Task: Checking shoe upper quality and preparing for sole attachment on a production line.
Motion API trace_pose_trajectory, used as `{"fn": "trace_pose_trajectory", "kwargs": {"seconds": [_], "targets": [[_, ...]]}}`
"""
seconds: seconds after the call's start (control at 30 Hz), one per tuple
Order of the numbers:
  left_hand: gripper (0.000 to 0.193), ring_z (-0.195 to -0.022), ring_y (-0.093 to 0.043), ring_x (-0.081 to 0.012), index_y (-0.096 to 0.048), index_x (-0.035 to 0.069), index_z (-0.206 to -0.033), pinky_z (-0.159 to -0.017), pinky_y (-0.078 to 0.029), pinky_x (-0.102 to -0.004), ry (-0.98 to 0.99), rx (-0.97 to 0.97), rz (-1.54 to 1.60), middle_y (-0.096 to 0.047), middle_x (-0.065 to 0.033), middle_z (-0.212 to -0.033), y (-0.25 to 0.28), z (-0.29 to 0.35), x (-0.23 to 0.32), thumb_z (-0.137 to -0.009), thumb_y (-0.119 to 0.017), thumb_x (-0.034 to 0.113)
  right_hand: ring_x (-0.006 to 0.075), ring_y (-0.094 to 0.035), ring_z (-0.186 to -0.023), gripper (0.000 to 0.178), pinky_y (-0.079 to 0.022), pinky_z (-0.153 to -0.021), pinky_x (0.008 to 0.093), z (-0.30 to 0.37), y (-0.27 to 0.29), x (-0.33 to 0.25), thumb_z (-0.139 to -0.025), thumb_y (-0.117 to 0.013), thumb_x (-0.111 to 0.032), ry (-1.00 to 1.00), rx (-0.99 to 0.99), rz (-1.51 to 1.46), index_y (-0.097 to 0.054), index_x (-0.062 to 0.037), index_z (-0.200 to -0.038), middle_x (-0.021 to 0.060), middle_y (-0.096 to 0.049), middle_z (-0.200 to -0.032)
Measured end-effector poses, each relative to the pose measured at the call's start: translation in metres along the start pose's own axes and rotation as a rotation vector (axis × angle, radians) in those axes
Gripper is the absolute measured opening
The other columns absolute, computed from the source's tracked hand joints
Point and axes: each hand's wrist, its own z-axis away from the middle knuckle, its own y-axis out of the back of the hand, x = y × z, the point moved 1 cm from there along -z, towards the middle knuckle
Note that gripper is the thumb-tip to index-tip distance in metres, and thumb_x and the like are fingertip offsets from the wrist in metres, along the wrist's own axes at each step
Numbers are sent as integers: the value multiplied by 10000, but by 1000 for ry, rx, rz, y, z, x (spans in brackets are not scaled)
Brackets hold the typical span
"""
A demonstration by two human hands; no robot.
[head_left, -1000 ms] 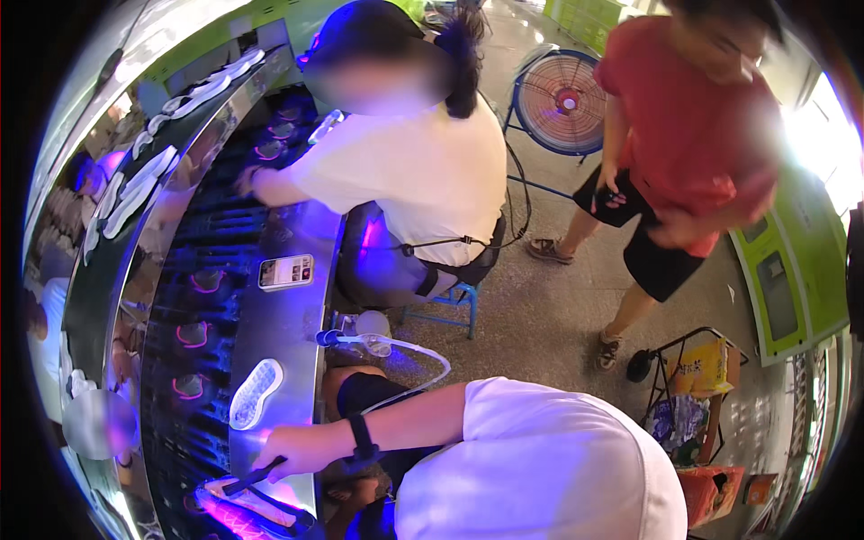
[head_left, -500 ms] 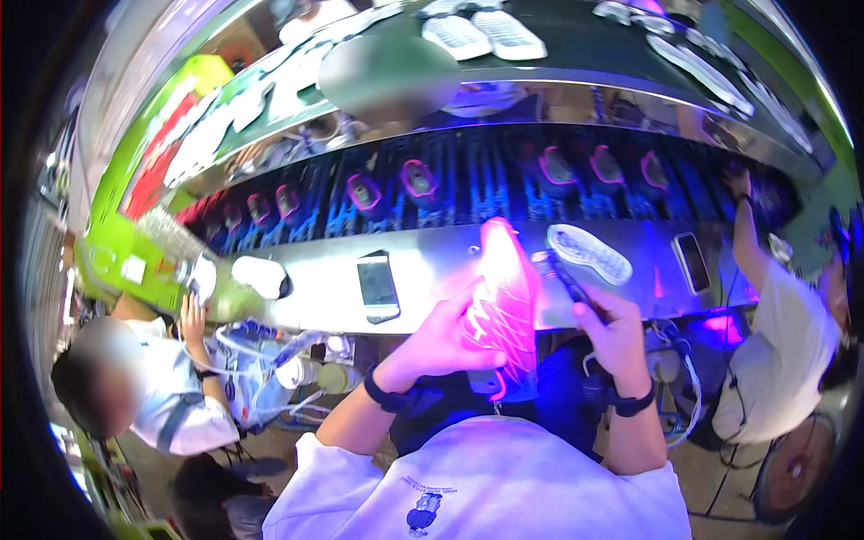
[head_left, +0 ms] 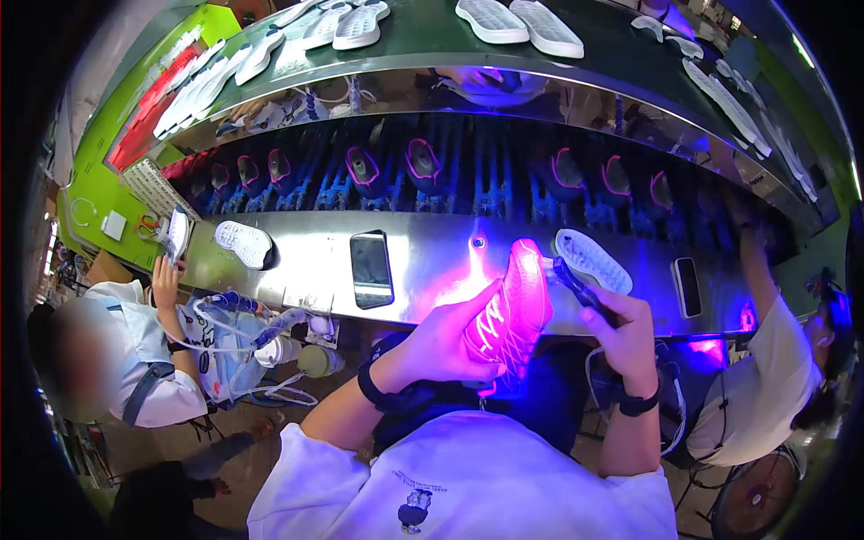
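My left hand (head_left: 443, 340) is closed around the heel part of a shoe upper (head_left: 526, 297), which glows bright pink under violet light and has crossing lace lines on its side. Its toe points away from me, over the near edge of the metal bench. A dark-handled brush (head_left: 576, 286) is gripped in my right hand (head_left: 628, 344). Its pale tip lies at the right side of the toe; whether it touches is hard to tell. Just beyond the brush, a white shoe sole (head_left: 594, 261) rests on the bench.
On the metal bench (head_left: 315, 243) lie a phone (head_left: 371, 268), another phone (head_left: 688, 286) and a white sole (head_left: 243, 243). Behind it, a dark conveyor (head_left: 481, 171) carries several shoe uppers; more soles lie on a green shelf (head_left: 414, 45). One person (head_left: 148, 360) sits at left, another (head_left: 756, 378) at right.
The shoe upper has tilted, its toe swinging right and nearer to me, toward the brush. The gap between brush tip and toe has narrowed. The whole view has shifted slightly.
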Motion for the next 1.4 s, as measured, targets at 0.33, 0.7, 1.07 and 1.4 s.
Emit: {"fn": "trace_pose_trajectory", "kwargs": {"seconds": [0.33, 0.7, 1.07, 1.4], "targets": [[1141, -1310, -560, -280, -229, 2, -1581, -1109, -427, -418, -20, 3, -11, -557, -171, -1433, -8, -2, -6, -722, -894, 353, 115, -668, -882, 323, -521, -817, 275, -13, 11, 11, -867, -768, -62, 31, -55, 1, -709, 34, -1170, 76, -751, -960], [987, -1305, -539, -199, -309, 8, -1549, -1110, -438, -394, 133, 26, 363, -543, -109, -1433, -21, -9, -5, -771, -878, 218, 103, -653, -827, 290, -510, -769, 264, -1, 18, 22, -853, -755, -9, 37, -83, 81, -718, 47, -1136, 45, -740, -919], [740, -1151, -637, -176, -447, -30, -1422, -1009, -518, -356, 322, 155, 586, -641, -106, -1268, -48, -7, -8, -836, -832, 206, 111, -647, -815, 291, -503, -769, 271, 26, 8, 59, -865, -748, -15, 28, -30, 56, -725, 8, -1154, 57, -720, -883], [757, -1160, -637, -213, -386, -81, -1439, -1006, -529, -369, 345, 316, 574, -616, -146, -1288, -49, -7, -26, -841, -804, 121, 70, -594, -728, 300, -473, -660, 250, 68, 35, 63, -876, -752, -103, -90, -282, -1, -726, 23, -1147, 8, -689, -839]]}}
